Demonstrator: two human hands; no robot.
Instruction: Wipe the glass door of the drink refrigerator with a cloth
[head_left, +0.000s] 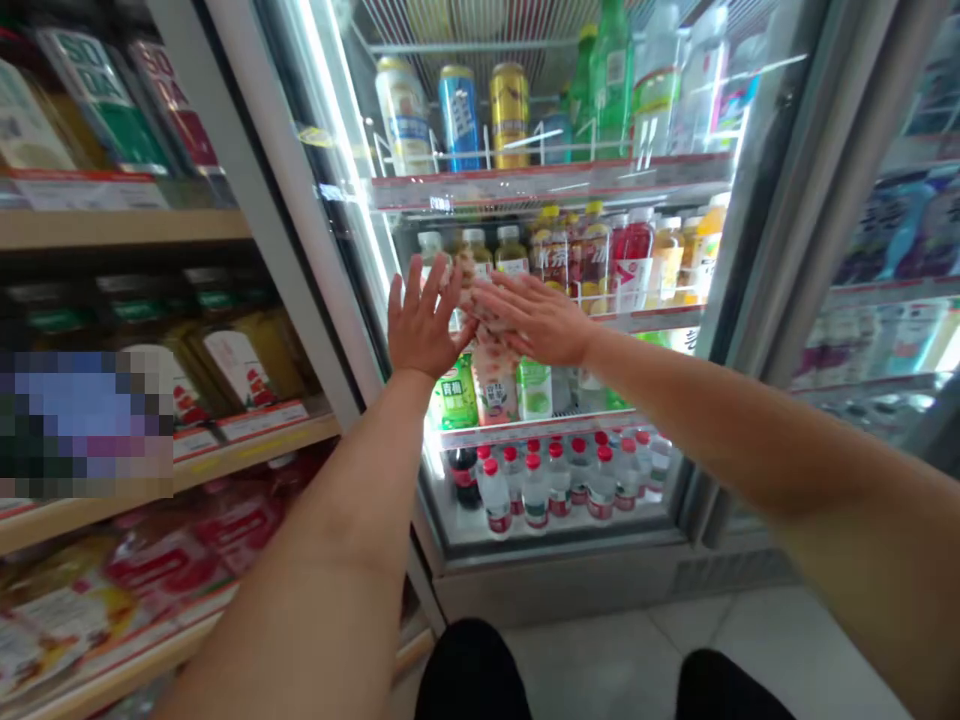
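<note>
My left hand [426,322] is raised in front of the glass fridge door with its fingers spread and nothing in them. Beside it, my right hand [538,318] is stretched out flat, fingers pointing left, also holding nothing. A pinkish reflection of the hands shows in the glass between them; whether the palms touch the door I cannot tell. Behind the glass, nearest the hands, stand dark-capped bottles [512,246] and a green drink carton [457,392]. Red-labelled tea bottles [595,250] are farther right on that upper row.
Cans [459,115] and green bottles [611,75] fill the top fridge shelf; red-capped water bottles [535,492] stand at the bottom. A metal door frame [787,190] runs down the right. At left are wooden shelves [127,228] with bottled drinks. Tiled floor [600,655] lies below.
</note>
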